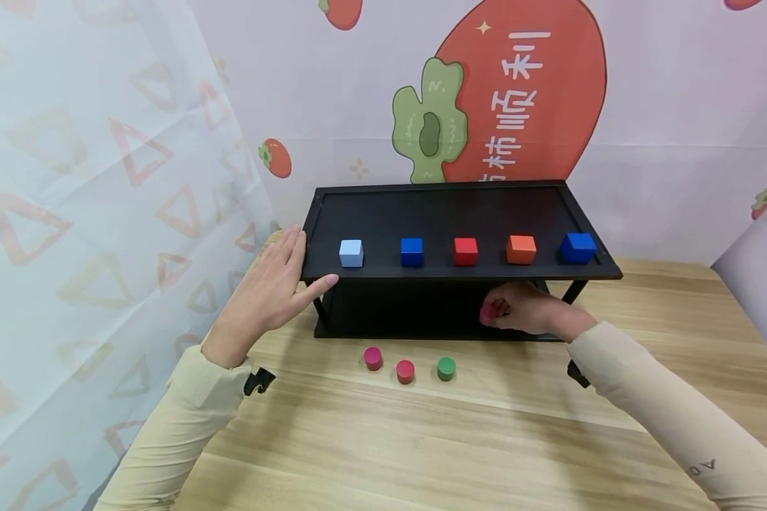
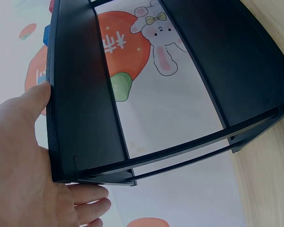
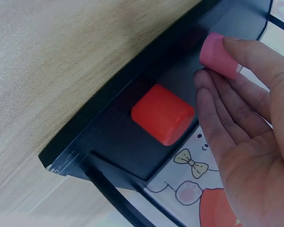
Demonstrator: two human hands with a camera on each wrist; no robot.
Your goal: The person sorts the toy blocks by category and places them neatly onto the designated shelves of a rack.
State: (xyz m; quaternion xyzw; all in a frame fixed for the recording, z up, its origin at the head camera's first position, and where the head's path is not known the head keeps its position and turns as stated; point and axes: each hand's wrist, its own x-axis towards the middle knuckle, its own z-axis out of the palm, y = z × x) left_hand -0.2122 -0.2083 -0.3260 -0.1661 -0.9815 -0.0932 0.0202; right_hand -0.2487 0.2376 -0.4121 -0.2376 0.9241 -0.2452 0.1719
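While left hand [image 1: 267,287], fingers straight, touches black rack [image 1: 434,213], right hand [image 1: 529,309] pinches pink cylinder [image 3: 217,55].

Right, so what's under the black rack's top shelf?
A red cylinder on the lower shelf, plus the right hand pinching a pink cylinder. In the head view, the top shelf covers the lower shelf's back part.

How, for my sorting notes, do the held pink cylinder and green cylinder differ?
The right hand pinches the pink cylinder; the green cylinder stands untouched on the table. The pink cylinder is inside the black rack; the green cylinder is in front. Both are plain cylinders.
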